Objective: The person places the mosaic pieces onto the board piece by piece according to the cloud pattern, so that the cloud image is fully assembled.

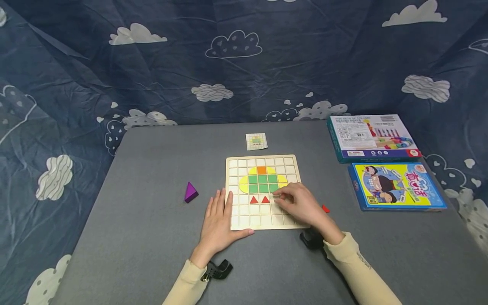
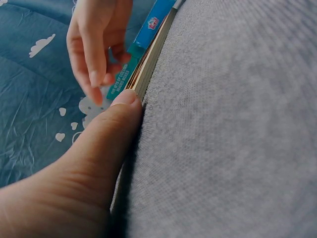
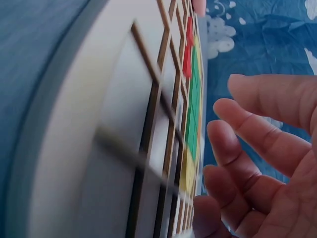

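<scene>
Low in the head view, two cream sleeves reach up from the bottom edge. The left hand [image 1: 218,222] lies flat, fingers straight, on the grey table [image 1: 152,237], thumb pressed along the front left edge of the wooden grid board [image 1: 263,220] at centre frame. The right hand [image 1: 299,205] hovers over the board's right side, fingers loosely curled; whether it pinches a piece cannot be told. Two red triangles [image 1: 259,199] sit just left of its fingertips, below the green squares [image 1: 262,183].

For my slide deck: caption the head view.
Left hand steadies the grid board while right hand reaches beside two red triangles.
</scene>
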{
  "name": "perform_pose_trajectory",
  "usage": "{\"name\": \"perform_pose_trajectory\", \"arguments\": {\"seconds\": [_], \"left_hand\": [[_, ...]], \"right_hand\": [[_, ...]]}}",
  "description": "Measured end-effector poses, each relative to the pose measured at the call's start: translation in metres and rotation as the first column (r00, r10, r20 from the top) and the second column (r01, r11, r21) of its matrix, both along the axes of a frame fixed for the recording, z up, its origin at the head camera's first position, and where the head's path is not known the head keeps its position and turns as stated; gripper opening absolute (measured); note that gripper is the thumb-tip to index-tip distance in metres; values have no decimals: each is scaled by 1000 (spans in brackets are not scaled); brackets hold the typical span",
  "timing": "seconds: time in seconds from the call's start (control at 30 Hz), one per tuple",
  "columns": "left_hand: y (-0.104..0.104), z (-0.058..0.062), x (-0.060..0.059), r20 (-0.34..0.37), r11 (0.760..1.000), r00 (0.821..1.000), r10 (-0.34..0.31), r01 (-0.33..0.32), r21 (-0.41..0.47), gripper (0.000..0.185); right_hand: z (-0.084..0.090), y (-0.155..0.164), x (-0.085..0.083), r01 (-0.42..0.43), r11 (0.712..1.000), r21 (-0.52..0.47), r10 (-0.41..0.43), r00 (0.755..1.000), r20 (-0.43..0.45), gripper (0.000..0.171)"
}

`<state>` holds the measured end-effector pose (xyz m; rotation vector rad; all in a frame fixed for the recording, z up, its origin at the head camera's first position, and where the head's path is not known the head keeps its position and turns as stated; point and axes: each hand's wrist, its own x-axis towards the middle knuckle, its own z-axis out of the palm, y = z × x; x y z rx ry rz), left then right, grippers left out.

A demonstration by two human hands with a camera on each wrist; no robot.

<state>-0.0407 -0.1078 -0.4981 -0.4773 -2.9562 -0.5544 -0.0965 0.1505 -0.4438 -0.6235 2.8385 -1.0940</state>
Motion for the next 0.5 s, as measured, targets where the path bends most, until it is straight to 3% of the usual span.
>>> {"name": "perform_pose_trajectory", "arguments": {"seconds": [0.33, 0.5], "left_hand": [[0, -2, 0, -30, 1000, 1000, -4, 4, 18, 119], [1, -3, 0, -20, 1000, 1000, -1, 2, 13, 119]], "right_hand": [[3, 50, 11, 178, 984, 13, -178, 984, 7, 15], [1, 73, 16, 216, 976, 42, -217, 976, 22, 18]]}}
